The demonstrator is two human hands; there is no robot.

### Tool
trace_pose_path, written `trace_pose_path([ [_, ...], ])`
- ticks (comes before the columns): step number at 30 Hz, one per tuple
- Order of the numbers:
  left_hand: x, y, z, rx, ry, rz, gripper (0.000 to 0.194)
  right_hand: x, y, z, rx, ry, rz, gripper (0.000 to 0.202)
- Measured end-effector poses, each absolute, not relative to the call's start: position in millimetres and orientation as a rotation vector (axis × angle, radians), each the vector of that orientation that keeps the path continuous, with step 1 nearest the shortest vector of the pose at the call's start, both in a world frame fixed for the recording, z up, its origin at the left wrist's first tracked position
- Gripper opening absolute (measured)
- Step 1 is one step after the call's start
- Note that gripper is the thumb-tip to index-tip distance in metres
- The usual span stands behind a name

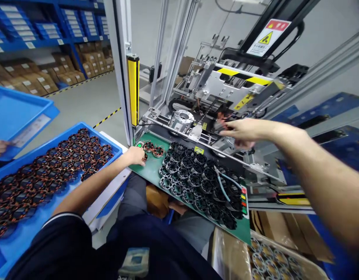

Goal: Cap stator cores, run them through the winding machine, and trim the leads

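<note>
Rings (207,186) crowd the counter (152,170), seemingly for easy reach, the left hand (134,155) over a coil (145,156), the right hand (241,131) by the machine (216,86), both grips too unclear to tell

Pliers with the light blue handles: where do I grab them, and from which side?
Grip the pliers across both light blue handles, probably best from above and the right. The handles splay toward that side, while the metal nose points left and away. They lie on top of the black rings, so the handles look reachable from above, though a ring might get nudged.
</note>
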State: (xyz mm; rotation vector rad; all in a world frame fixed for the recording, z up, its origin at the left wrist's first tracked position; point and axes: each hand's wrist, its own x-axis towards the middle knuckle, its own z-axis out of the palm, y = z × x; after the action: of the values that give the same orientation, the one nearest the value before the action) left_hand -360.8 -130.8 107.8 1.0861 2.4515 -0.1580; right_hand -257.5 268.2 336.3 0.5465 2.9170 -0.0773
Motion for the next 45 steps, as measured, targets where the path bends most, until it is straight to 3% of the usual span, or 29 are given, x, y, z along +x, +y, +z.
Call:
trace_pose_path([
  [2,-363,-132,94,1.059,2.534,-0.113,0.039,-250,218,312,0.231,2.727,-0.096,0.04],
  [6,-365,-142,78,1.077,2.663,0.087,0.04,-243,116,244,-0.308,2.572,-0.021,0.036],
  [12,-356,-167,54,1.129,2.76,0.468,0.038,-272,40,157,-0.551,2.442,0.206,0.036],
  [16,-337,-179,34,1.056,2.833,0.701,0.062,-295,41,131,-0.492,2.522,0.253,0.038],
  [20,-300,-189,11,0.881,2.942,0.937,0.086,-279,62,138,-0.432,2.672,0.118,0.044],
  [22,-270,-192,-1,0.778,2.989,1.06,0.079,-250,88,152,-0.35,2.763,-0.001,0.052],
  [25,-215,-197,-17,0.614,3.023,1.248,0.048,-178,142,170,-0.08,2.916,-0.237,0.061],
  [30,-158,-199,-23,0.482,2.984,1.435,0.014,-33,193,154,0.744,3.225,-0.786,0.051],
  [34,-175,-171,0,0.731,2.896,1.448,0.014,20,179,116,0.878,3.195,-0.788,0.041],
  [38,-221,-120,40,1.095,2.819,1.351,0.023,4,161,98,0.695,3.25,-0.835,0.032],
  [42,-253,-73,64,1.506,2.778,0.893,0.034,-42,154,96,0.489,3.3,-0.8,0.035],
  [45,-259,-53,62,1.492,2.743,0.719,0.031,-79,152,90,0.382,3.298,-0.767,0.037],
])
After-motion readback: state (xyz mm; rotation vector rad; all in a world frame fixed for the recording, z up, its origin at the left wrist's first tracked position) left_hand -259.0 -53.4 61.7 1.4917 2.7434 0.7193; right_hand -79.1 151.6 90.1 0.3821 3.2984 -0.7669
